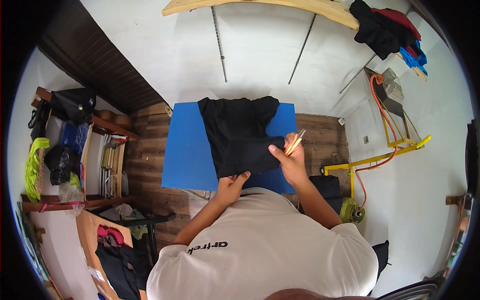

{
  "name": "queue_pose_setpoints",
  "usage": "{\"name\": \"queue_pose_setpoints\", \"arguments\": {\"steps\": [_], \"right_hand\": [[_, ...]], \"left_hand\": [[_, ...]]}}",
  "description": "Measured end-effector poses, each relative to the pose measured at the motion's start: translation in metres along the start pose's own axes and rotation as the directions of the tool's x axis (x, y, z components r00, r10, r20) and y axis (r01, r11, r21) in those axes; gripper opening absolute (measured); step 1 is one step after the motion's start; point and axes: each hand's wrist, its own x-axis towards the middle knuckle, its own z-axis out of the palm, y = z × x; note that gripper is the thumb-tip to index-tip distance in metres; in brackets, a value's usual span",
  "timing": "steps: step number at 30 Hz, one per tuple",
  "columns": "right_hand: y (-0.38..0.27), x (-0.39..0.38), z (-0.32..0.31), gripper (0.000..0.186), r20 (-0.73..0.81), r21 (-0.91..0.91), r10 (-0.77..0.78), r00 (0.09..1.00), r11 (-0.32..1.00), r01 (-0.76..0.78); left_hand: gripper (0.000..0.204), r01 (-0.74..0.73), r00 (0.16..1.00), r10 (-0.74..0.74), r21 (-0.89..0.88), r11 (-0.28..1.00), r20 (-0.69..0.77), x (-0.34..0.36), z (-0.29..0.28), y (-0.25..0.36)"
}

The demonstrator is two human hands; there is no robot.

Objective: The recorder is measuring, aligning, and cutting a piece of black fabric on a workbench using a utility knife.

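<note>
A black garment (235,120) lies across the blue table, and its near part is lifted and folded toward me. My left hand (232,187) pinches the lower left edge of this cloth between thumb and fingers. At the cloth's right end, my right hand (293,161) grips it with the thumb on top. That same hand also carries a small tool with pale orange handles (293,145) and a metal tip; it looks like thread snips, pointing up and away. Cloth hides some of the fingers of both hands.
Beneath the garment is the blue table (182,145). To the right stands a yellow metal frame (370,161) with an orange hose (378,97). Shelves (107,125) with bags line the left. Clothes (385,30) hang from a wooden wall shelf (280,6). More garments lie on a wooden surface (89,227) at lower left.
</note>
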Motion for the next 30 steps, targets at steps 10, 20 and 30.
{"name": "queue_pose_setpoints", "arguments": {"steps": [10,20,30], "right_hand": [[0.000,0.001,0.065,0.043,0.002,-0.137,-0.195,0.981,0.972,0.193],[-0.002,0.000,0.085,0.043,-0.034,-0.204,-0.191,0.981,0.962,0.180],[-0.006,-0.010,0.084,0.044,-0.056,-0.217,-0.194,0.979,0.960,0.178]], "left_hand": [[0.032,-0.135,0.991,0.136,0.082,0.987,-0.007,0.018,-0.060,0.046],[0.038,0.041,0.999,-0.034,-0.309,0.950,0.029,0.045,-0.054,0.084],[0.037,0.091,0.994,-0.086,-0.063,0.994,0.063,0.033,-0.058,0.093]]}}
